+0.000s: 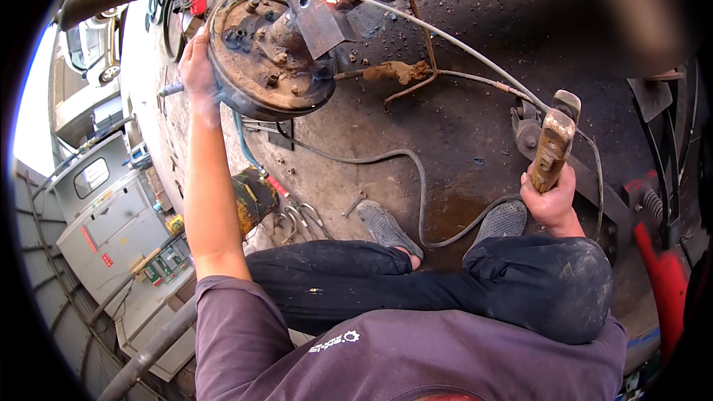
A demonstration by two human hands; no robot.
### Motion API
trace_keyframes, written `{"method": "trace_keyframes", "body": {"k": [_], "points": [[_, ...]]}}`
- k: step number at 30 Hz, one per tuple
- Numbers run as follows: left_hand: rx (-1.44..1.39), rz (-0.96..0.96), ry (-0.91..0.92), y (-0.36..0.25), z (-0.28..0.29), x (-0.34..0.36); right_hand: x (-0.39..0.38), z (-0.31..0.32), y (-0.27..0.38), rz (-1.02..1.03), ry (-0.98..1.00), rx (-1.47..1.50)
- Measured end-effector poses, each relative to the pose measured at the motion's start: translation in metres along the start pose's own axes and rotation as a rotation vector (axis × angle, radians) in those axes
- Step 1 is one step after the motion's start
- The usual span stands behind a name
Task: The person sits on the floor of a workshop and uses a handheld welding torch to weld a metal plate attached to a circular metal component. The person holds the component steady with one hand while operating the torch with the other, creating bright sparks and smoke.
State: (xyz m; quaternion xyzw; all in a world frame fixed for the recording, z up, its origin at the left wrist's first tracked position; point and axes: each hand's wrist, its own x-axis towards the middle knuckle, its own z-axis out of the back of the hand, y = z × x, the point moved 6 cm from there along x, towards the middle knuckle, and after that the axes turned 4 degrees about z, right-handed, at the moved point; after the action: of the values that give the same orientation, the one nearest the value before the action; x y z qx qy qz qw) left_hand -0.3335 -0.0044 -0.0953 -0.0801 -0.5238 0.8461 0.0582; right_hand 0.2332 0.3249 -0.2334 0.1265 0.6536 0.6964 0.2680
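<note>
In my right hand (551, 197) is a worn welding electrode holder (554, 145), fingers wrapped round its handle. A long thin welding rod (445, 33) runs from its jaw up and left. Bright sparks and a glow show at the rod's far tip, beside a flat steel plate (316, 7) with a hole in it. My left hand (197, 70) rests against the left rim of a rusty brake drum assembly (260, 59); its fingers are partly hidden behind the rim. The plate stands against the drum's right side. Faint smoke drifts near the drum's lower edge.
A grey cable (416, 171) snakes across the dirty floor to my shoes. A rusty brake line (394, 73) crosses right of the drum. A dark gas cylinder (254, 197) and scissor-like tools stand left of my feet. A red-painted jack part (661, 275) is at right.
</note>
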Motion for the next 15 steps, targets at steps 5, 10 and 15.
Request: {"method": "trace_keyframes", "body": {"k": [5,10,15], "points": [[0.122,-0.088,-0.037,-0.0064,-0.0024,-0.0039,0.0028,0.0000,-0.0018,-0.004,0.029,-0.025],[0.110,-0.082,-0.021,-0.0021,0.0027,0.0005,0.0043,-0.0015,-0.0011,0.002,0.028,-0.020],[0.095,-0.074,-0.020,-0.0012,0.0017,0.0010,0.0051,-0.0021,-0.0036,-0.024,0.037,-0.021]]}}
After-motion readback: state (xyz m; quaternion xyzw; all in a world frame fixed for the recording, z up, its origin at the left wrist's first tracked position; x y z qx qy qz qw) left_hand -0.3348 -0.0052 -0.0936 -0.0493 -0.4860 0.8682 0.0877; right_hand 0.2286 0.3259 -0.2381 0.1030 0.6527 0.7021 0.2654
